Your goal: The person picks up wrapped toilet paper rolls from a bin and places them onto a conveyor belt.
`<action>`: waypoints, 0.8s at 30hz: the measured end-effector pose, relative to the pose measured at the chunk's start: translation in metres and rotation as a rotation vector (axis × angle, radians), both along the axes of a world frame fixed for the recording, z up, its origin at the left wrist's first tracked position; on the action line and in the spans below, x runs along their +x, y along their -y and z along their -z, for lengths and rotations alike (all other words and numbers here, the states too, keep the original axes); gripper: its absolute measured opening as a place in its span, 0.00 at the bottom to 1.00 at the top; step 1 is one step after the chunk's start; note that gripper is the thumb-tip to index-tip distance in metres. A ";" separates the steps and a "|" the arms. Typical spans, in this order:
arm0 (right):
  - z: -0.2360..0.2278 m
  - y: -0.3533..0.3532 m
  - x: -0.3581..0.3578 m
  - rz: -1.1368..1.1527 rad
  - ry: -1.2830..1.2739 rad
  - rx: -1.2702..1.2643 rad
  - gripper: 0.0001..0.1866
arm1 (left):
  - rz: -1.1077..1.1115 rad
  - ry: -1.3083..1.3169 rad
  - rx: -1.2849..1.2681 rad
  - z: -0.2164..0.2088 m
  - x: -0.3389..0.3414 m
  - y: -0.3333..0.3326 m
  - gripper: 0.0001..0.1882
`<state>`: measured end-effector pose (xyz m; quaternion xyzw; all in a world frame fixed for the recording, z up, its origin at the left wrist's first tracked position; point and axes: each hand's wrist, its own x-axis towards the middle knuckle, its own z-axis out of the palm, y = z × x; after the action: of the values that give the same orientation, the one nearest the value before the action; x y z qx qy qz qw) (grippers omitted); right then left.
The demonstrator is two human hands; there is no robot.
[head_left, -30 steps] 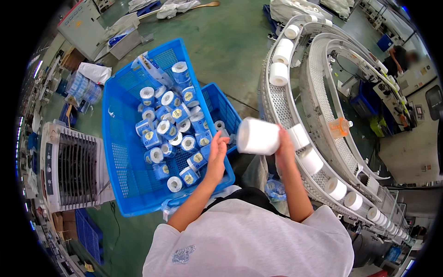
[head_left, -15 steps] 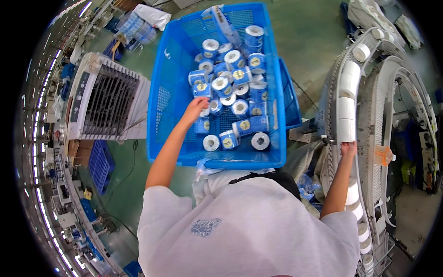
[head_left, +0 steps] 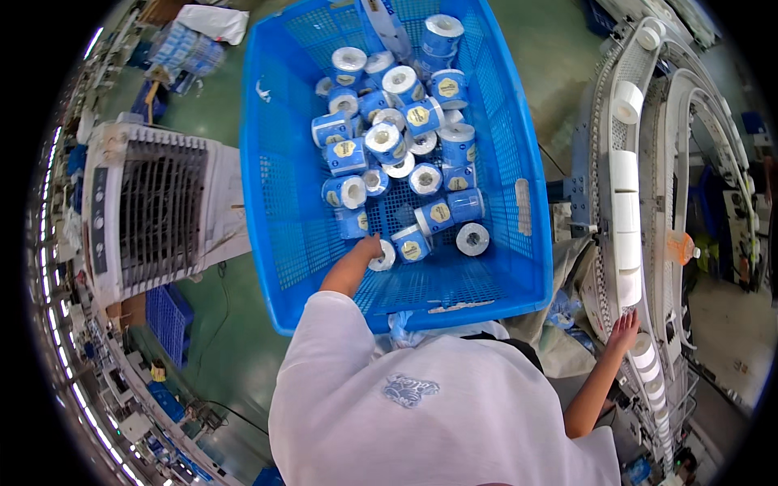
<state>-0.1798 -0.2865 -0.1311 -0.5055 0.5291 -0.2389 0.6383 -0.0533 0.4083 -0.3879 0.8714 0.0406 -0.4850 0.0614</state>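
In front of me a large blue plastic crate (head_left: 284,312) holds many toilet paper rolls in blue-and-white wrappers. My left hand (head_left: 366,248) is down inside it, its fingers closed around the edge of a toilet paper roll (head_left: 383,256) near the crate's near-left corner. A wrapped roll (head_left: 412,244) lies just right of that one. My right hand (head_left: 622,332) is at the conveyor on the right, its fingers stretched out and slightly spread. Just beyond its fingertips is the near end of a row of white unwrapped rolls (head_left: 626,251).
A curved conveyor (head_left: 600,292) runs along my right, carrying more white rolls (head_left: 645,356) nearer me. An orange bottle-like piece (head_left: 681,248) sits by its outer rail. Left of the crate stands an air cooler (head_left: 105,211), with a blue pallet (head_left: 166,324) on the floor nearby.
My left hand has come nearer, from the rolls at the crate's left side to the roll by the near corner. My right hand has drawn back toward me along the conveyor. The view has shifted.
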 end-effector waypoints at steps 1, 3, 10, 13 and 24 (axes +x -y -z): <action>-0.008 -0.007 -0.016 0.010 -0.015 0.007 0.23 | -0.089 0.045 -0.005 0.003 -0.006 0.002 0.39; -0.024 -0.021 -0.043 0.028 -0.042 0.024 0.22 | -0.110 0.026 -0.047 0.011 -0.011 0.001 0.41; -0.041 -0.085 0.001 -0.143 0.003 -0.035 0.19 | -0.171 -0.258 -0.287 -0.028 0.047 -0.033 0.29; -0.091 -0.207 0.082 -0.398 -0.031 -0.443 0.15 | -0.434 -0.623 -0.696 -0.098 0.088 -0.041 0.28; -0.135 -0.388 0.129 -1.353 0.139 -1.174 0.35 | -0.551 0.358 -1.253 -0.294 0.053 0.113 0.27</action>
<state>-0.0510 0.1011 0.0043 -0.9383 -0.1291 -0.0739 0.3121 -0.0001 0.2949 -0.0938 0.6964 -0.0379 -0.2333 0.6777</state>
